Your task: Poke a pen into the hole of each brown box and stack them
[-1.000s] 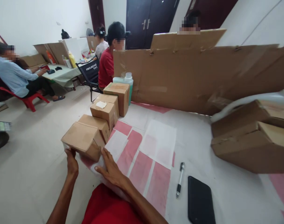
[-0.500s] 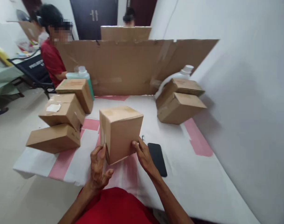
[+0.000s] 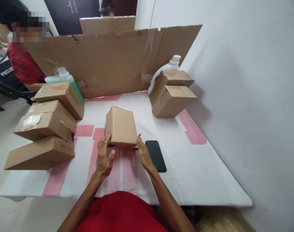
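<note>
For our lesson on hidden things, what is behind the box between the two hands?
Past the box, white tablecloth shows, then a standing cardboard panel. The patch directly behind the box is covered by it, so whether anything lies there cannot be told.

The box (image 3: 121, 126) between the two hands' fingers (image 3: 103, 142) was plain tan. Just right of the fingers, the phone (image 3: 156, 156) was black. Beneath them, the cloth (image 3: 200, 177) was white, patterned with blocks and stripes of pink. Left of the fingers, the stacked cartons (image 3: 51, 117) were brown, one bearing a white label (image 3: 32, 119); behind these, a bottle (image 3: 75, 85) showed green under a whitish cap (image 3: 63, 71). Beyond the fingers to the right, two cardboard boxes (image 3: 174, 100) were tan, the jug (image 3: 164, 68) white. Nearer than the fingers, the clothing (image 3: 121, 212) was solid red.
</note>
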Demonstrator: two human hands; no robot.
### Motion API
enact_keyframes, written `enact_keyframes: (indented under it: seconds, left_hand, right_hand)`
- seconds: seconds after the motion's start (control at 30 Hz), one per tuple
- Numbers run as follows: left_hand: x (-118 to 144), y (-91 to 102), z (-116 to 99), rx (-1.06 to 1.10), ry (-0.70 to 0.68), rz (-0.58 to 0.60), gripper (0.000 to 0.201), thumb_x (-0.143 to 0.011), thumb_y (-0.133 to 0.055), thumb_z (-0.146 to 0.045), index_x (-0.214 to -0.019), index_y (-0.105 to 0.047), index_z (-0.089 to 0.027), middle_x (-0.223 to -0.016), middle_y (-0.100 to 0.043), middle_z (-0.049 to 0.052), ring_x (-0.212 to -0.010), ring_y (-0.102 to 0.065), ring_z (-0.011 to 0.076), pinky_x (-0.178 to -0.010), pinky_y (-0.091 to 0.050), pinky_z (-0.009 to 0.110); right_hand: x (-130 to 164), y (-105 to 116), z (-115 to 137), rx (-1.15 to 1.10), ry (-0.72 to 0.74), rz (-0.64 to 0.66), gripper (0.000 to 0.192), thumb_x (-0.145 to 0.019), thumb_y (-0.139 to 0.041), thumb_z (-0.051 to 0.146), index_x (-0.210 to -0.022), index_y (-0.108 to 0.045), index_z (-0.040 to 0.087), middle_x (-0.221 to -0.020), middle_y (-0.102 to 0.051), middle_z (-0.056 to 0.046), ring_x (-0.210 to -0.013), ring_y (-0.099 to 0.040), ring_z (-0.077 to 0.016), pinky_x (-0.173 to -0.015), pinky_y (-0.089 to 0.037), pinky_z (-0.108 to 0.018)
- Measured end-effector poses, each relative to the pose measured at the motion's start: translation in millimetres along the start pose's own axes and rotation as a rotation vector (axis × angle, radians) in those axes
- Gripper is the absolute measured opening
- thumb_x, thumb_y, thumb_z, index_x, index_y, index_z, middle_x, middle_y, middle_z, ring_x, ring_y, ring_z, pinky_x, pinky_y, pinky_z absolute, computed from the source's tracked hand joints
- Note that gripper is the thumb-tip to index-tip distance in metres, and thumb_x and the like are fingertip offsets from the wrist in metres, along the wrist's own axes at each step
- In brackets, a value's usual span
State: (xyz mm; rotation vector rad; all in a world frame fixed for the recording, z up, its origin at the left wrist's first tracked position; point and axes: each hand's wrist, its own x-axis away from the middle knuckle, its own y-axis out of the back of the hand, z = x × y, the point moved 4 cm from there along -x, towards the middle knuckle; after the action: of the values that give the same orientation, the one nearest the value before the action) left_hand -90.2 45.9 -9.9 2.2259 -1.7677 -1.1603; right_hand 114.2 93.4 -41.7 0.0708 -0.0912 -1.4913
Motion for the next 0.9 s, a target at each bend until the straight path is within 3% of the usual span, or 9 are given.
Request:
enact_keyframes:
  seconds: [0.07,0.13,0.2,0.3,0.37,0.47,0.53,0.63,0.9]
  left_hand:
    - [4.2,-3.8,7.3,0.001,0.0,0.024,0.062,-0.107,-0.044,-0.05,-0.163,-0.036,-0.026,-0.159,-0.048,0.017,-0.149,-0.042,0.032,-0.12,-0.038,0.057]
    - [7.0,-4.2,9.6,0.007,0.03,0.041,0.063,-0.106,-0.048,-0.047,-0.164,-0.033,-0.027,-0.16,-0.046,0.017,-0.151,-0.041,0.0322,-0.12,-0.039,0.057]
    - [6.2,0.7,2.4,0.015,0.034,0.054,0.064,-0.105,-0.051,-0.045,-0.164,-0.033,-0.028,-0.16,-0.047,0.017,-0.151,-0.041,0.0325,-0.119,-0.041,0.057]
    - [-4.8,18.9,-26.4,0.012,-0.054,0.041,0.067,-0.104,-0.052,-0.049,-0.164,-0.035,-0.026,-0.159,-0.049,0.017,-0.148,-0.045,0.0338,-0.119,-0.04,0.057]
    - [-16.5,33.5,-48.7,0.015,-0.127,0.007,0.071,-0.102,-0.053,-0.055,-0.164,-0.036,-0.023,-0.157,-0.051,0.019,-0.144,-0.049,0.0346,-0.117,-0.041,0.057]
    - [-32.7,47.0,-70.0,0.014,-0.178,-0.05,0.074,-0.1,-0.057,-0.056,-0.162,-0.039,-0.021,-0.154,-0.054,0.019,-0.14,-0.053,0.0349,-0.114,-0.045,0.054]
    - [-39.1,47.4,-72.9,0.008,-0.163,-0.066,0.071,-0.099,-0.061,-0.047,-0.162,-0.038,-0.022,-0.155,-0.054,0.019,-0.14,-0.053,0.0338,-0.113,-0.047,0.051]
    - [-42.6,39.5,-68.2,-0.005,-0.144,-0.065,0.073,-0.098,-0.064,-0.037,-0.163,-0.034,-0.023,-0.157,-0.051,0.018,-0.143,-0.051,0.0327,-0.114,-0.047,0.05]
    - [-62.8,12.8,-49.1,0.131,0.05,-0.023,0.071,-0.098,-0.061,-0.048,-0.159,-0.037,-0.022,-0.159,-0.045,0.018,-0.146,-0.047,0.0324,-0.121,-0.039,0.053]
  right_hand:
    - [4.0,-4.4,-7.5,0.005,-0.008,-0.013,0.084,-0.099,-0.038,0.078,-0.16,-0.045,0.021,-0.167,-0.044,-0.013,-0.158,-0.034,-0.0291,-0.13,-0.026,-0.05]
    - [9.5,-6.7,-10.7,-0.005,-0.022,-0.026,0.089,-0.097,-0.047,0.077,-0.164,-0.036,0.021,-0.171,-0.037,-0.013,-0.161,-0.027,-0.0291,-0.131,-0.024,-0.051]
    - [14.5,-6.1,-6.4,-0.033,-0.024,-0.015,0.085,-0.098,-0.052,0.071,-0.165,-0.035,0.023,-0.164,-0.047,-0.014,-0.155,-0.04,-0.0302,-0.126,-0.035,-0.05]
    - [18.7,4.8,15.9,0.007,-0.003,-0.052,0.078,-0.099,-0.052,0.067,-0.162,-0.04,0.023,-0.146,-0.064,-0.015,-0.134,-0.062,-0.0323,-0.109,-0.053,-0.049]
    - [20.1,14.5,37.2,0.093,0.016,-0.111,0.08,-0.099,-0.052,0.067,-0.164,-0.037,0.021,-0.134,-0.071,-0.016,-0.119,-0.07,-0.0321,-0.098,-0.058,-0.046]
    - [21.5,19.8,63.3,0.135,0.02,-0.118,0.08,-0.1,-0.052,0.065,-0.163,-0.034,0.02,-0.099,-0.078,-0.008,-0.082,-0.074,-0.0252,-0.075,-0.061,-0.037]
    - [22.2,17.9,71.2,0.083,0.011,-0.093,0.07,-0.099,-0.053,0.065,-0.153,-0.045,0.02,-0.084,-0.074,-0.003,-0.064,-0.067,-0.0201,-0.061,-0.057,-0.031]
    - [22.8,16.2,72.5,0.005,0.003,-0.094,0.053,-0.098,-0.055,0.066,-0.128,-0.057,0.022,-0.083,-0.072,-0.001,-0.06,-0.064,-0.0167,-0.054,-0.054,-0.027]
    - [31.7,31.3,78.7,0.075,-0.035,-0.127,0.045,-0.091,-0.066,0.067,-0.093,-0.06,0.022,-0.068,-0.066,0.002,-0.051,-0.06,-0.0131,-0.048,-0.047,-0.023]
